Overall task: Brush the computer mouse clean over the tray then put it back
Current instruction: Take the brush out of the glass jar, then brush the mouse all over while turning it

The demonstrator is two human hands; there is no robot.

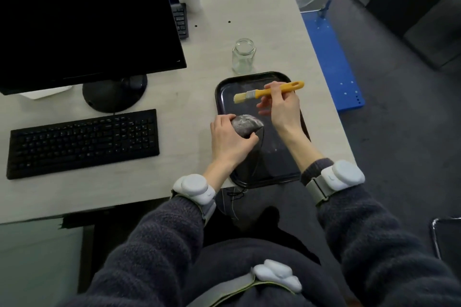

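Over the glossy black tray (224,87), hands grip a dusty rounded mouse (245,126) and a yellow-handled bristle brush (268,92).

Desk (249,7): keyboard (82,142), tray (224,82), jar (243,56)

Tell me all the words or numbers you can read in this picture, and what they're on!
None can be read.
Black keyboard: the keys have pale marks, too small and blurred to read.
Second keyboard behind the monitor: key marks also too blurred.
Monitor: screen dark, no readable brand.
Yellow brush, computer mouse, tray and glass jar: no writing visible.
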